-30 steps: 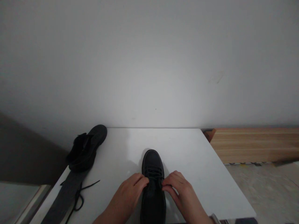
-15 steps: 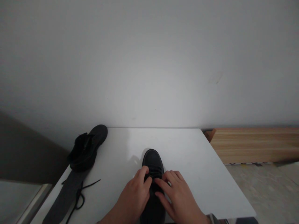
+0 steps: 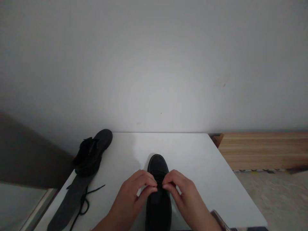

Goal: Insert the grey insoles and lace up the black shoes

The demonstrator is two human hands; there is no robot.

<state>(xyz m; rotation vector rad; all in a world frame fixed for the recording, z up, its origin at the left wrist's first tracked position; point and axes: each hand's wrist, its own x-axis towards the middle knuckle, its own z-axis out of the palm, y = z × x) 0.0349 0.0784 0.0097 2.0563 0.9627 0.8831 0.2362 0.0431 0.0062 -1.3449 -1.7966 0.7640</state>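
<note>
A black shoe (image 3: 158, 211) stands on the white table with its toe pointing away from me. My left hand (image 3: 137, 192) is at the left of its lacing, thumb and forefinger pinched on the black shoelace (image 3: 158, 175). From the right, my right hand (image 3: 181, 192) pinches the lace in the same way. The two pairs of fingertips are close together over the upper, apart by a small gap. Most of the lace at the fingertips is hidden or blends into the dark shoe.
A second black shoe (image 3: 88, 160) lies at the table's (image 3: 192, 154) back left corner, on a dark grey insole (image 3: 72, 202). Beside it is a loose black lace (image 3: 84, 205). The wall (image 3: 158, 80) borders the back edge. Past the right edge is a wooden board (image 3: 260, 150).
My fingers have shifted from working loosely over the laces to a pinch on each side. Both hands now mirror each other. The shoe has hardly moved.
</note>
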